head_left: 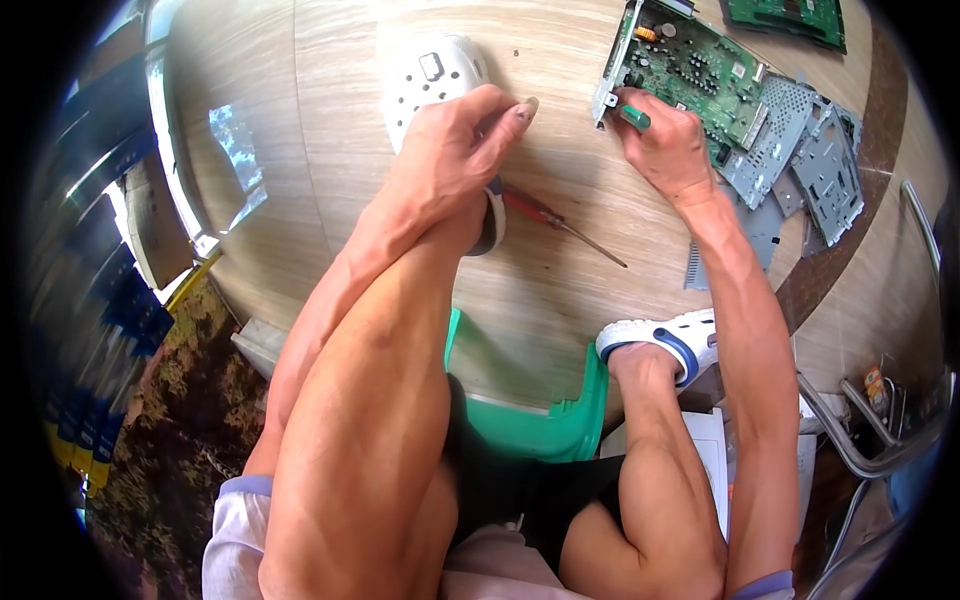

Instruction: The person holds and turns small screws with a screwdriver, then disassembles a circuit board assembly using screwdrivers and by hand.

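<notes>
My right hand (665, 145) is closed around a green-handled screwdriver (634, 117); only the end of its handle shows, and the shaft is hidden. This hand is at the metal edge of a green circuit board (690, 70) with several dark components. My left hand (465, 140) rests over my raised knee, thumb and forefinger pinched together; whatever may be between them is too small to make out. Below it, a screwdriver with a red handle (532, 206) lies on the tiled floor (560, 300), its shaft pointing right.
Perforated grey metal plates (825, 170) lie beside the board at the right. Another green board (785, 20) sits at the top. White clogs, one of them the left shoe (430, 75), are on my feet. A green plastic stool (530, 425) is beneath me; metal tubing (850, 450) stands at right.
</notes>
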`<state>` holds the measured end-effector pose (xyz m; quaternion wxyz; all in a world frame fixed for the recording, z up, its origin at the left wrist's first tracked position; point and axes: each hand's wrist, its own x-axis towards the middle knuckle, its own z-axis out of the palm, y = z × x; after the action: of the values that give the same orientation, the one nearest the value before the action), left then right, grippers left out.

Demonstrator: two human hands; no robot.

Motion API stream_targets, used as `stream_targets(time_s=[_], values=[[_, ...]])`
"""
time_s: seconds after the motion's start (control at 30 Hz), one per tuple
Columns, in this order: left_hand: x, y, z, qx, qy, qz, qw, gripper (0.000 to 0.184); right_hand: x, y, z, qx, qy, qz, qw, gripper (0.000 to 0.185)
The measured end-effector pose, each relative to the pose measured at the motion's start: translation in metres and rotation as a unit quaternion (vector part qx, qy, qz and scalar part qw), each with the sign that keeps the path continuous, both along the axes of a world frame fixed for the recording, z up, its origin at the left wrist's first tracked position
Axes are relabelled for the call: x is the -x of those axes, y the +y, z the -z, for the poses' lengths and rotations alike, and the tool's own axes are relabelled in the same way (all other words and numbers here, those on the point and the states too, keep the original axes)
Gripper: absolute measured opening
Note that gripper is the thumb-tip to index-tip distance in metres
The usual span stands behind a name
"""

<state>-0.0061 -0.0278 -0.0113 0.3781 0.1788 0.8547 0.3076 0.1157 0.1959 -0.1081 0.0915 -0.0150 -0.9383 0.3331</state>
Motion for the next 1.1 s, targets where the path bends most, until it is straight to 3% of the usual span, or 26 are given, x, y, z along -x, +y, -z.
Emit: stream_targets(time_s=[1.1], values=[[-0.0009, -0.0008, 0.0012, -0.047, 0.053, 0.030, 0.997, 0.029, 0.0058, 0.0049, 0.0035, -0.038, 0.018, -0.037, 0.998, 0.021]])
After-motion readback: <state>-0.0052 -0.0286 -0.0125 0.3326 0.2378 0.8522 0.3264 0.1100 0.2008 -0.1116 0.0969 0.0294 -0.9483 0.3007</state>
